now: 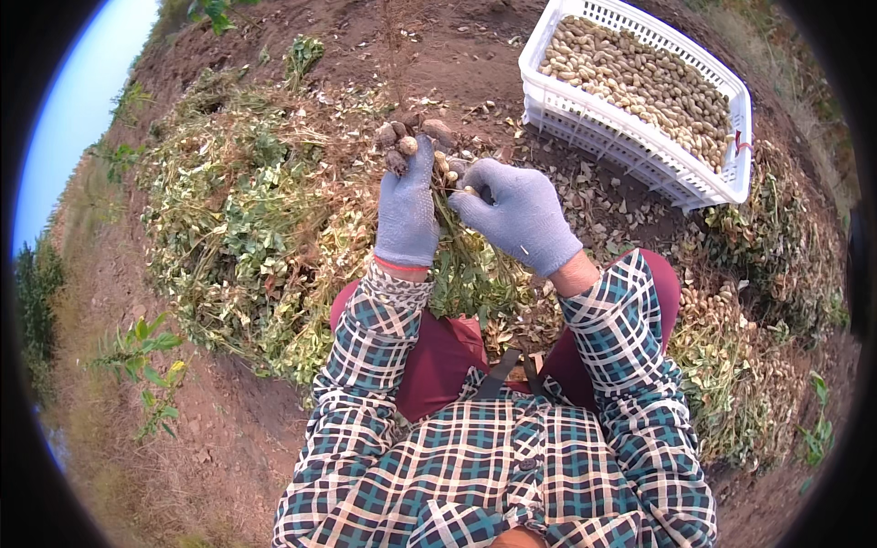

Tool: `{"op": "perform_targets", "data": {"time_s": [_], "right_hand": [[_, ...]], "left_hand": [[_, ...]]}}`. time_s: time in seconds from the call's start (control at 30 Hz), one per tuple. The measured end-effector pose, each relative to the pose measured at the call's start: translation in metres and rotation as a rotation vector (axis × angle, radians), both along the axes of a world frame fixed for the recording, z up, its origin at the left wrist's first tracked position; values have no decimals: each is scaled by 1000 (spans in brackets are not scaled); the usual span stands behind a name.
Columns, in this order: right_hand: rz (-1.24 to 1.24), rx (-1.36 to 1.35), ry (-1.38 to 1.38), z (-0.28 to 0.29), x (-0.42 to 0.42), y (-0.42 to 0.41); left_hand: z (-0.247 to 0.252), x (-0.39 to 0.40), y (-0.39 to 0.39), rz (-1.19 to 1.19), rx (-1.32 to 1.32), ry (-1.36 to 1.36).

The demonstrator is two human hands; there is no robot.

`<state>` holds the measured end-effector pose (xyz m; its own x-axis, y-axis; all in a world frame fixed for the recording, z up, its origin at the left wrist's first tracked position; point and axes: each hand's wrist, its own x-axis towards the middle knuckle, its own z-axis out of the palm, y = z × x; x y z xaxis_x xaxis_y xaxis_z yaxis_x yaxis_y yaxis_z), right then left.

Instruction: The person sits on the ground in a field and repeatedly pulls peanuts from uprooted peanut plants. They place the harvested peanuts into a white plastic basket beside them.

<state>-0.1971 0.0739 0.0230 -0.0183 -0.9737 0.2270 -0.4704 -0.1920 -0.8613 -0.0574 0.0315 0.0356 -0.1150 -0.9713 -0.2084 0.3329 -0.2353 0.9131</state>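
My left hand (409,212), in a grey knit glove, is closed round a peanut plant (473,264), roots upward. Several peanut pods (408,145) cluster above and beside its thumb, and the leafy stems hang down between my forearms. My right hand (519,214), gloved alike, is just to the right, its thumb and forefinger pinched on a small pod (469,190) at the plant's root end. The rest of what its fingers hold is hidden. Both hands are above the ground in front of my knees.
A white slatted plastic crate (637,133) filled with peanuts (637,89) stands at the upper right. A large heap of pulled peanut plants (240,233) lies on the left, and more plants (740,383) lie on the right. Dry leaf litter covers soil (466,61) between them.
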Motion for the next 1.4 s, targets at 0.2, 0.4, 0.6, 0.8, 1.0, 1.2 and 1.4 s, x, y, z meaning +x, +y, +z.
{"op": "perform_targets", "data": {"time_s": [0.2, 0.4, 0.6, 0.8, 1.0, 1.2, 1.4], "right_hand": [[238, 35, -240, 13, 2, 9], [656, 453, -1118, 21, -23, 20], [285, 196, -1301, 15, -29, -3], [32, 132, -591, 7, -6, -2], [30, 24, -129, -2, -5, -5], [-77, 32, -340, -3, -1, 0], [24, 427, -1225, -4, 6, 7]], "left_hand": [[9, -17, 3, 78, -211, -52], [-3, -2, -2, -85, -69, 252], [7, -7, 8, -159, -26, -33], [2, -17, 5, -31, -122, -45], [-1, -12, 7, -182, -202, -304], [8, -13, 12, -214, -41, -123], [5, -7, 10, -205, -68, -121]]}}
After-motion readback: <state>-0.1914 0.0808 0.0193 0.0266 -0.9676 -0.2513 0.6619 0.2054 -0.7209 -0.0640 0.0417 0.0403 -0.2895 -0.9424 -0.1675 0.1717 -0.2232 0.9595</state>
